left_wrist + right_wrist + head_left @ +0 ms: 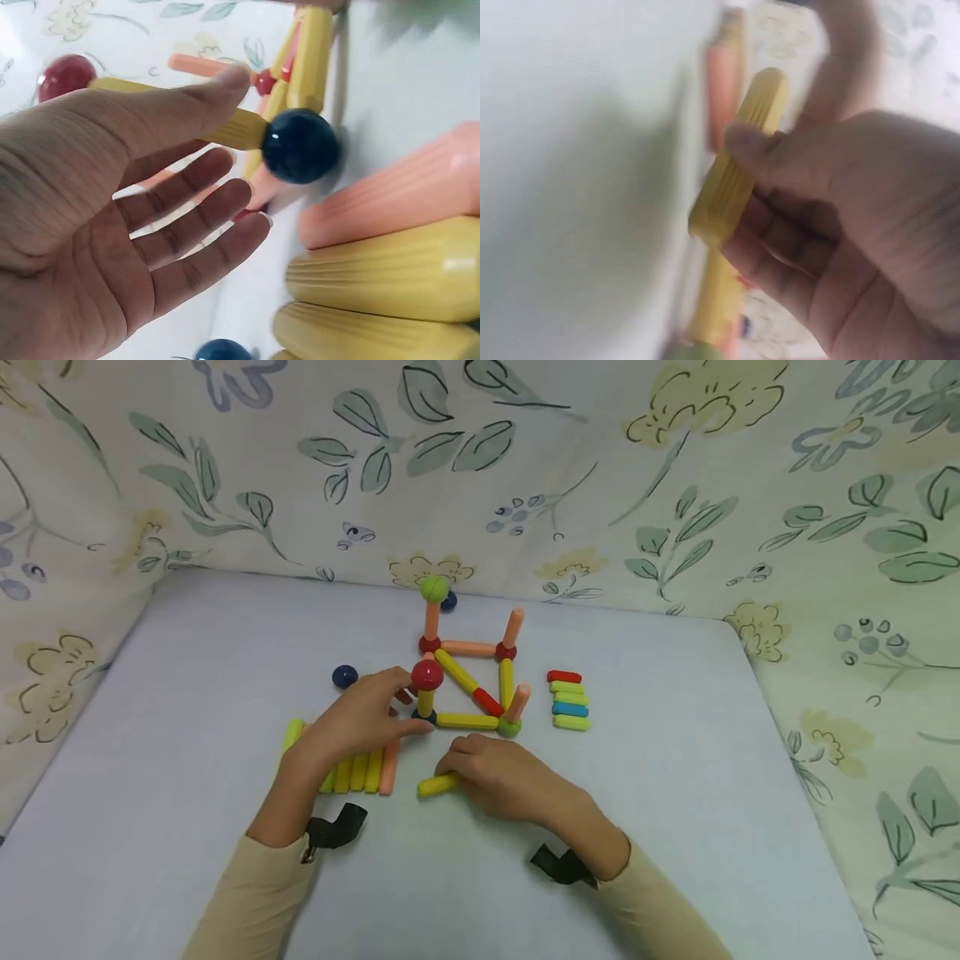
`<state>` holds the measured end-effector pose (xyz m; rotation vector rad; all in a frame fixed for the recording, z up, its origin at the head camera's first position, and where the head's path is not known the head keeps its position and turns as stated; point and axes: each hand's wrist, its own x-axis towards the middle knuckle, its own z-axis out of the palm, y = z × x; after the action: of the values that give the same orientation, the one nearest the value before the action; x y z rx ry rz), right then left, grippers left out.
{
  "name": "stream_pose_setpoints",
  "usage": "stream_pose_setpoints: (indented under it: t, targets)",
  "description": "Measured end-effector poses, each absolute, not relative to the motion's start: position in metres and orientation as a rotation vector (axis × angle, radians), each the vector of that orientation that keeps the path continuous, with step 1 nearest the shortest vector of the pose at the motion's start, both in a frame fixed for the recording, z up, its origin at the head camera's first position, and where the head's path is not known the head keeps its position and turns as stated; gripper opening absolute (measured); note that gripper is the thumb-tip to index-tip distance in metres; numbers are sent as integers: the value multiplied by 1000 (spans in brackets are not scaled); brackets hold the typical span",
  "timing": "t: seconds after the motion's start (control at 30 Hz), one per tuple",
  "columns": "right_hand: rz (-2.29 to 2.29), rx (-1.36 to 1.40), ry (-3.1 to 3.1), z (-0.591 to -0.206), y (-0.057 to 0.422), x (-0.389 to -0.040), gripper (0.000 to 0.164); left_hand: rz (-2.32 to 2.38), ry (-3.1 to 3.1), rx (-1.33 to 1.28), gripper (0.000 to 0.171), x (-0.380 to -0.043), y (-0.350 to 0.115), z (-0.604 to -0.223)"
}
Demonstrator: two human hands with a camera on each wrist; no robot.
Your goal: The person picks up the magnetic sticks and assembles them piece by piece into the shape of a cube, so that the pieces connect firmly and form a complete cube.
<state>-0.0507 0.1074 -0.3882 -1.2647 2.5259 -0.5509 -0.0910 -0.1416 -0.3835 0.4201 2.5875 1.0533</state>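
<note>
My right hand [498, 777] pinches a yellow rod [739, 161] between thumb and fingers, low in front of a frame of rods and balls. My left hand [360, 714] is at the frame's near left corner, fingers spread and loosely bent. Its thumb [217, 94] overlaps the upright yellow rod [425, 703] in the left wrist view. That upright stands on a dark blue ball [300, 146] and carries a red ball [427, 676]. A green ball [510, 726] forms the near right corner, with a pink rod [519, 702] standing in it.
Yellow, pink and green rods [372, 772] lie in a row under and beside the left forearm. Short coloured rods [570, 710] are stacked to the right. One loose blue ball [345, 677] sits left of the frame, another [448, 602] behind it. Floral cloth [570, 485] hangs behind the table.
</note>
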Motion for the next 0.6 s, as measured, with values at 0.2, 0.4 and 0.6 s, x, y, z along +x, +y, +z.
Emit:
stream_pose_setpoints:
  t: [0.2, 0.4, 0.6]
  targets:
    - [-1305, -1114, 2470, -335, 129, -74, 32, 1098, 2590, 513, 32, -95, -140, -392]
    - [-1667, -710, 2494, -301, 113, -121, 42, 1103, 2618, 516, 26, -94, -138, -393]
    - [-1613, -295, 2304, -298, 82, -152, 42, 1143, 2611, 522, 22, -94, -138, -394]
